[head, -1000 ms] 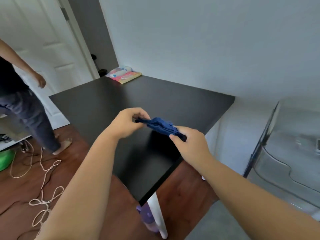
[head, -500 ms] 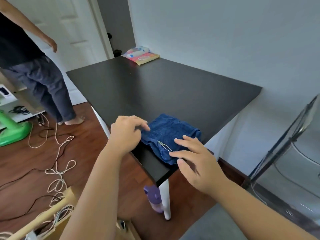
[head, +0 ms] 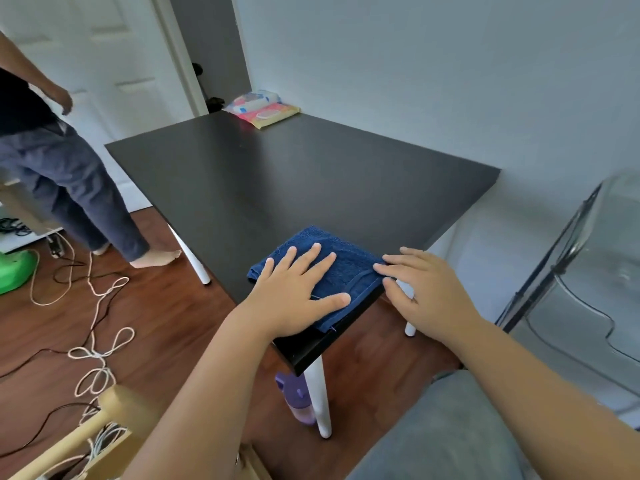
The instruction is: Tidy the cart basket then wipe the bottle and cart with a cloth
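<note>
Blue terry cloth (head: 341, 275) lies folded at the near corner of the black worktop (head: 277, 188). Flat on it, the left hand (head: 294, 292) has its grip wide, fingers spread, holding nothing. Just right of that, the right hand (head: 422, 289) is also spread, fingertips (head: 381, 270) touching the cloth's edge. Below the hands, a purple bottle (head: 299, 400) stands beside the white leg (head: 320, 396).

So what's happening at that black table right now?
A person is pressing a folded blue cloth flat on the near corner of the black table. Their left hand lies open on top of it, and the right hand touches its right edge. A purple bottle stands on the floor by the table leg, untouched.
</note>
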`<action>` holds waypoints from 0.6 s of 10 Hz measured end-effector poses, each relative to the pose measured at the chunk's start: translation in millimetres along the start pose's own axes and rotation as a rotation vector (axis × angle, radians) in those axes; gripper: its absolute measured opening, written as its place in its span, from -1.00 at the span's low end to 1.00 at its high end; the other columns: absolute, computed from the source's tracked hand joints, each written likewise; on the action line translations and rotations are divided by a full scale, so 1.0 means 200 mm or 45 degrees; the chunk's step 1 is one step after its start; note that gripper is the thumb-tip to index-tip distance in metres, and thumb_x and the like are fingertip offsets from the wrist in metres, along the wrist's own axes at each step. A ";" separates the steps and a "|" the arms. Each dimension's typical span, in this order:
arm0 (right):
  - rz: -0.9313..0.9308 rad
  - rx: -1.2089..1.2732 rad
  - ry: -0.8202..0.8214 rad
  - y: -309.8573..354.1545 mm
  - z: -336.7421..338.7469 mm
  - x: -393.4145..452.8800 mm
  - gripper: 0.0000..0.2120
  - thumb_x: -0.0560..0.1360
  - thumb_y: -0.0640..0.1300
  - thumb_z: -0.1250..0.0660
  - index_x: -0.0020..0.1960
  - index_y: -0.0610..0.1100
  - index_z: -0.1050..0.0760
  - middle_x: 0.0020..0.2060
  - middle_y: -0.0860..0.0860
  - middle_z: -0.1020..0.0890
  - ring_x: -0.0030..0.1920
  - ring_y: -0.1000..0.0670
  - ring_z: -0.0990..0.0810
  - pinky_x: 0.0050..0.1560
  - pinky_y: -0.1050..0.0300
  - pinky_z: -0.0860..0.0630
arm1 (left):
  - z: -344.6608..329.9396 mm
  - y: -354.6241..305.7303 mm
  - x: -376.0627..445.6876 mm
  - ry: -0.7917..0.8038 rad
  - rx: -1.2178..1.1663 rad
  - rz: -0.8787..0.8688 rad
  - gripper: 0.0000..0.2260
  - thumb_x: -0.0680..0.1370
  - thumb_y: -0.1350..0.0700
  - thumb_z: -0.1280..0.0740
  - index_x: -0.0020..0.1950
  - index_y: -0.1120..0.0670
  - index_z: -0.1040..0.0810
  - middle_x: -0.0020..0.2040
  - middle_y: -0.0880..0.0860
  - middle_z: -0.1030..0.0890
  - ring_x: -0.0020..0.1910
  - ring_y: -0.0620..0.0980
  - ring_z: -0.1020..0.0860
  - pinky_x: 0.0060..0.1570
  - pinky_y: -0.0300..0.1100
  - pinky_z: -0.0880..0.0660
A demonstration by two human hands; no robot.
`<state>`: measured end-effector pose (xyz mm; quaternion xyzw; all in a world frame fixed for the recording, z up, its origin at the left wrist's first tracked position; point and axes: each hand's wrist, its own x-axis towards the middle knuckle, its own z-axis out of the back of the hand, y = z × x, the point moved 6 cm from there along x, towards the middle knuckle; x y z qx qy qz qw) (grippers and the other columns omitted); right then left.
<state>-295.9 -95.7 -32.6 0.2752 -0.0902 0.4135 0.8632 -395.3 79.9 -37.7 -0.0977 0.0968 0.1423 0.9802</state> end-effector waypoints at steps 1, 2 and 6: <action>0.042 -0.028 -0.003 0.09 0.01 0.05 -0.54 0.56 0.07 -0.09 0.37 -0.06 -0.49 0.40 0.03 -0.47 0.46 -0.05 -0.34 0.47 0.03 -0.15 | 0.04 -0.03 0.04 -0.154 -0.037 -0.011 -0.40 0.61 -0.32 0.07 0.62 -0.18 0.09 0.62 -0.18 0.18 0.61 0.02 0.24 0.51 0.21 0.24; 0.064 -0.144 0.238 0.14 -0.09 0.08 -0.47 0.65 0.11 0.00 0.58 -0.02 -0.08 0.57 0.09 -0.09 0.57 0.01 -0.01 0.52 0.02 0.10 | 0.03 -0.04 0.08 -0.148 0.040 0.025 -0.46 0.66 -0.23 0.11 0.62 -0.14 0.11 0.62 -0.19 0.17 0.61 0.05 0.21 0.50 0.25 0.22; -0.813 1.962 -0.023 -0.05 0.09 -0.04 -0.55 0.65 0.13 0.00 0.41 0.00 -0.43 0.29 0.19 -0.56 0.38 0.14 -0.42 0.45 0.04 -0.22 | 0.19 -0.25 0.12 -0.331 -0.418 -0.119 -0.48 0.67 -0.18 -0.03 0.61 -0.16 -0.02 0.62 -0.21 -0.02 0.62 -0.03 0.08 0.55 0.20 0.11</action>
